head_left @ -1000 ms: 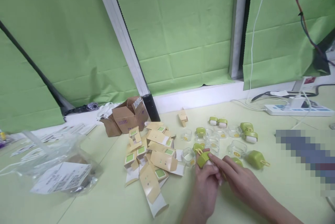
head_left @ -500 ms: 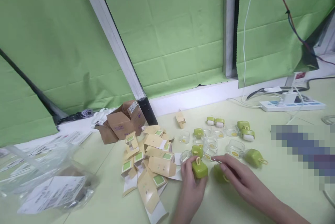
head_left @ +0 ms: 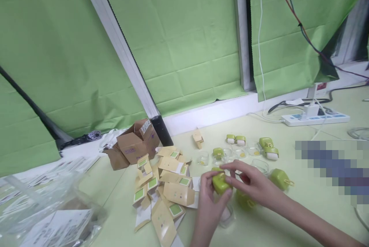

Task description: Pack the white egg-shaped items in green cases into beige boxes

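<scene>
My left hand (head_left: 210,201) is raised a little off the pale green table (head_left: 288,208) and grips a small green rounded case (head_left: 220,182) between thumb and fingers. My right hand (head_left: 251,184) comes in from the right, its fingertips pinching the top of the same case. Just under my right hand lies another green case (head_left: 244,200) on the table. A clear plastic cup (head_left: 226,216) sits below my left hand.
A heap of small tan cardboard boxes (head_left: 167,179) lies to the left, a brown carton (head_left: 135,145) behind it. More green cases (head_left: 279,179) and clear cups (head_left: 239,151) lie beyond my hands. A plastic bag (head_left: 49,216) sits bottom left, a power strip (head_left: 315,118) far right.
My right hand left the green case on the table and came up to the case in my left hand. The view shifted slightly right and down.
</scene>
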A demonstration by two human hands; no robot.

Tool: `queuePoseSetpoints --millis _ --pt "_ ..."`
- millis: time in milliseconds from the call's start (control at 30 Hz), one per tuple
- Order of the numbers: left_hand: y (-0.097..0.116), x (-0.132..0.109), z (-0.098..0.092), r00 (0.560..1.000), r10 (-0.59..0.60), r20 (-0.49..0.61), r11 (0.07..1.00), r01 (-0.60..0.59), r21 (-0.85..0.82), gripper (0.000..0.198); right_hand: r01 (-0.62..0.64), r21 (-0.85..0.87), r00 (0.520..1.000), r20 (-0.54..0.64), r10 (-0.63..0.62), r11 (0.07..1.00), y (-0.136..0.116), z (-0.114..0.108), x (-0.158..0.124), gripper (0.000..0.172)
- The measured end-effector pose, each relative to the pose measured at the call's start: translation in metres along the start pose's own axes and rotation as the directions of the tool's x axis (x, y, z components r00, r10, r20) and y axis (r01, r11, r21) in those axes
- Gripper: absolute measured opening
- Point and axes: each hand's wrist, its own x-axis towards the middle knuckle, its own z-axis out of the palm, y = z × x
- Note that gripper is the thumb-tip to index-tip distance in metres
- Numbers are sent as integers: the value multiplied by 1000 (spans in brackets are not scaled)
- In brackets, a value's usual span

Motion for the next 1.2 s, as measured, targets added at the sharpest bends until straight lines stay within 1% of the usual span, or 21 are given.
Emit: queuePoseSetpoints --millis 67,100,167,233,267,333,367,400,433,500,567,633,700,800,867,900,967,1000,1033,1100,1200 --pt "-7 -4 -2 999 50 15 983 -51 176 37 13 -6 999 50 -13 1000 4 0 -1 23" --pt "-10 -7 -4 997 79 25 956 -83 281 36 -1 -7 998 63 2 1000 6 1 -2 22" --pt "-14 -11 -8 981 176 83 854 -194 483 36 -70 0 995 64 70 998 7 5 -5 20" --pt "-17 -14 -14 944 274 185 702 -327 633 39 -160 7 985 60 159 987 9 9 -8 19" --pt "-19 -15 -16 923 307 233 623 -380 684 42 -201 6 978 59 200 980 10 12 -8 19" --pt "-21 -15 -20 890 339 305 491 -444 749 47 -245 -7 968 61 245 970 12 17 -10 21" --pt "-23 -15 -21 880 340 331 449 -461 766 49 -245 -15 967 62 246 969 13 18 -11 22" --pt "-23 -15 -22 875 335 349 426 -471 773 50 -229 -24 971 63 230 973 14 20 -12 23" --pt "-24 -15 -22 875 325 358 422 -473 774 49 -198 -33 978 60 199 980 15 21 -13 23" --pt "-24 -16 -20 886 304 349 458 -457 762 46 -105 -59 993 43 107 993 16 22 -16 23" --pt "-22 -17 -18 905 275 324 529 -423 736 46 11 -95 999 42 -7 995 16 21 -19 23" --pt "-20 -20 -16 928 229 293 610 -371 700 49 110 -120 992 79 -101 987 17 20 -19 23" --pt "-17 -22 -15 954 171 247 692 -295 659 55 165 -126 980 130 -149 978 18 17 -18 24" --pt "-13 -23 -14 978 117 173 785 -198 587 60 176 -101 972 176 -157 979 17 13 -14 27" --pt "-12 -20 -14 984 115 136 836 -169 523 54 151 -55 975 173 -140 987 14 9 -11 29" --pt "-13 -18 -14 986 123 113 868 -162 469 49 111 -31 985 135 -106 993 13 8 -10 29" --pt "-15 -14 -13 989 146 33 940 -149 307 37 -27 12 1000 -8 27 1000 9 7 -10 30" --pt "-16 -12 -12 988 150 -23 968 -142 209 33 -104 38 992 -66 106 994 8 8 -11 29" --pt "-18 -10 -10 986 143 -82 984 -134 114 31 -165 67 982 -86 170 984 7 10 -12 28" --pt "-19 -8 -6 979 113 -170 992 -121 -36 33 -223 145 973 -30 230 964 7 18 -14 28" --pt "-18 -10 0 976 66 -208 979 -104 -177 39 -286 329 958 76 276 900 7 33 -17 33"
